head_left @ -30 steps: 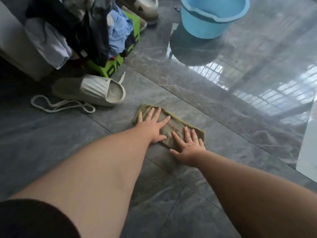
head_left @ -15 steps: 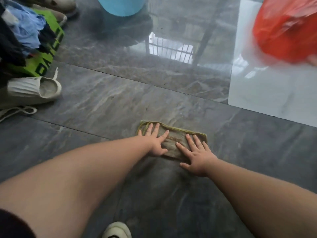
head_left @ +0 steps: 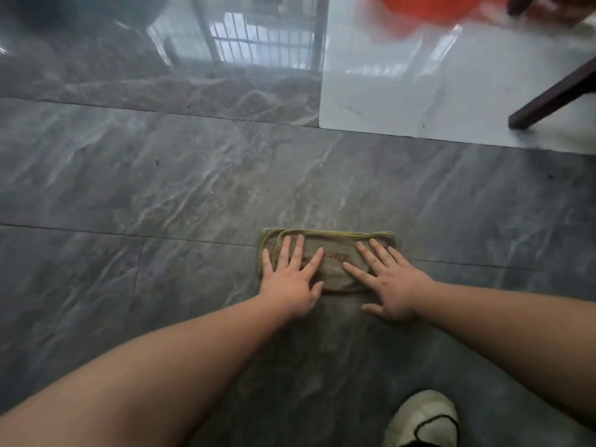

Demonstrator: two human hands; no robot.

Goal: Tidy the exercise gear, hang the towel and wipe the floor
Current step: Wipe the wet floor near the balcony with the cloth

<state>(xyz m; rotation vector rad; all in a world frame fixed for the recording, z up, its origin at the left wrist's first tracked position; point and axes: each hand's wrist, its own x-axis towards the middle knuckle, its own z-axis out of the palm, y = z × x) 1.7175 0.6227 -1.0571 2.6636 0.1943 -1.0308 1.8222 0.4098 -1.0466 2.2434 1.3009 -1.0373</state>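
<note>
A folded brown-grey cloth (head_left: 332, 258) with a yellow-green hem lies flat on the dark grey marble floor (head_left: 161, 195), a little right of centre. My left hand (head_left: 292, 279) presses on its left half with straight, spread fingers. My right hand (head_left: 387, 282) presses on the cloth's right half the same way, thumb lying on the floor. Both forearms reach in from the bottom of the view. A faint damp streak shows on the tile just behind the cloth.
A white floor tile (head_left: 419, 91) begins at the upper right. A dark furniture leg (head_left: 554, 95) stands on it at the right edge. A blurred red object (head_left: 429, 14) sits at the top. My light shoe (head_left: 422, 421) is at the bottom right.
Both hands have slid the cloth to the right across the floor. The slippers, green box, clothes pile and blue basin have left the view; the white tile and furniture leg have come in.
</note>
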